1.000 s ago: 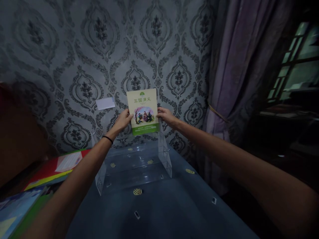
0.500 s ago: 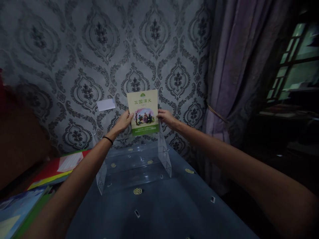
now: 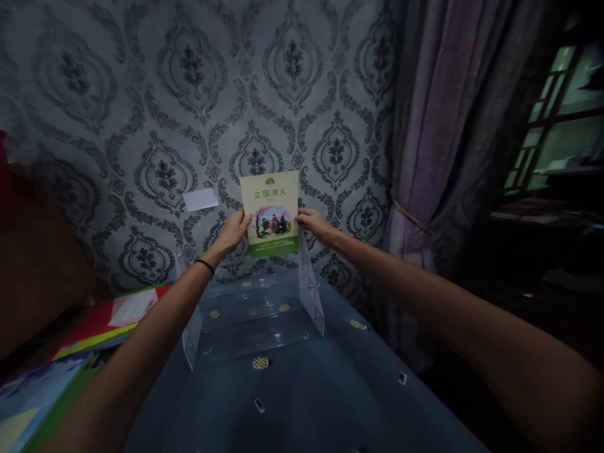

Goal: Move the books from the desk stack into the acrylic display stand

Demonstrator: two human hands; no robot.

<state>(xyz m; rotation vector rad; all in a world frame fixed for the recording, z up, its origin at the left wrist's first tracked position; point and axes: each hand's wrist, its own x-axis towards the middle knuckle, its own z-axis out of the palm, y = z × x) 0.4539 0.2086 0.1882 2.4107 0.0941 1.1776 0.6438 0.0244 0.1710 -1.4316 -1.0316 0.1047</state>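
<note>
A book (image 3: 272,223) with a cream and green cover, Chinese title and a picture of seated figures is upright, front towards me. My left hand (image 3: 234,229) grips its left edge, thumb on the cover. On the opposite edge, my right hand (image 3: 313,224) pinches it with the fingers curled. The book is above the back of a clear plastic tiered rack (image 3: 311,296), whose side panels stand left and right on the table. Whether the book's lower edge touches the rack cannot be made out.
The rack stands on a dark blue table cover (image 3: 321,396) with small printed patches. Several colourful books or folders (image 3: 94,324) lie at the left, beside a brown box (image 3: 38,264). A white card (image 3: 201,199) shows against the patterned wall. A tied purple curtain (image 3: 419,157) hangs at the right.
</note>
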